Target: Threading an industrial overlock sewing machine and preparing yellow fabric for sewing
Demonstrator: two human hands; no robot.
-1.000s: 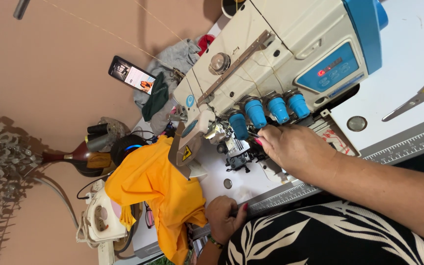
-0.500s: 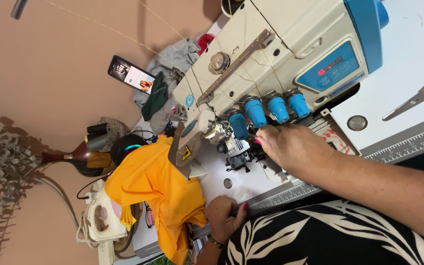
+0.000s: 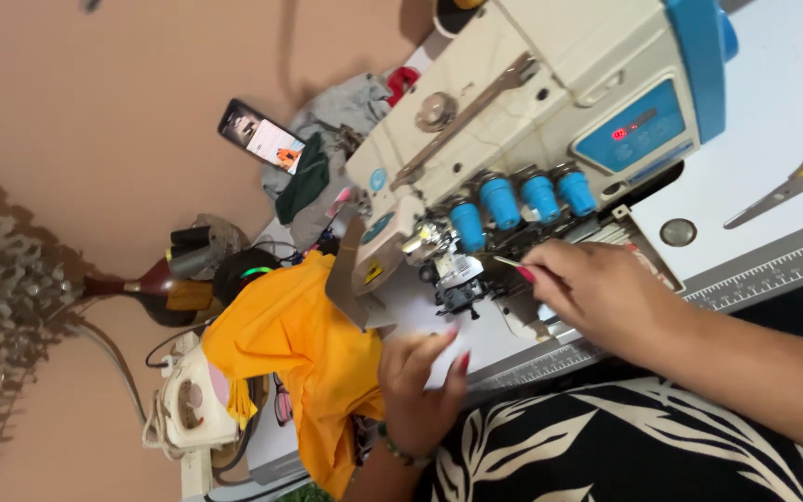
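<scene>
1. Nearest the camera is a black-and-white leaf-print garment (image 3: 662, 446) across the person's lap, and both forearms reach out over it toward the machine.
2. The left hand (image 3: 420, 376) lies on the table at the edge of the orange cloth (image 3: 313, 358). Its fingers are spread and fairly flat, with the fingertips (image 3: 453, 333) on the white bed just beside the cloth. It does not appear to be pinching anything.
3. The right hand (image 3: 597, 293) hovers over the ruler strip (image 3: 773, 270) along the table's front edge. Its fingers are drawn together, and the thumb and forefinger seem to pinch something thin, perhaps a thread, though it is too small to tell.
4. Those right fingertips point at the presser-foot area (image 3: 457, 279) of the sewing machine (image 3: 550, 121), which lies just beyond them under the row of blue tension knobs (image 3: 522, 200).
5. The orange cloth is bunched on the far side of the presser foot from the right hand, with its long axis running down along the table edge. The left hand is clearly the nearer one to it, and the right hand is well apart from it.
6. Farther off are a white iron (image 3: 192, 404) past the cloth, a phone (image 3: 262, 138) propped near a grey heap of fabric, and yellow-handled scissors (image 3: 796, 181) on the table behind the right hand.
</scene>
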